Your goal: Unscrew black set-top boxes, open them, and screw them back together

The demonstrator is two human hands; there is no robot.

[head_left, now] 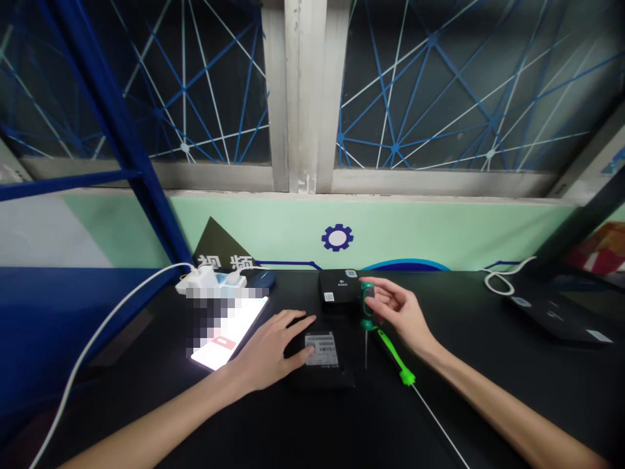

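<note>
My left hand lies flat with fingers spread on a small black box that carries a white label, on the black table. My right hand hovers to its right, fingers curled round the green-and-black handle of a screwdriver, whose thin shaft points down toward the table. A second black box sits just behind, near the wall. A green cable plug with a white wire lies under my right wrist.
A lit phone lies left of my left hand. Behind it stands a white power strip with a white cable running left. A dark blue mouse sits by the wall. Another flat black device and a coiled white cable are at the right.
</note>
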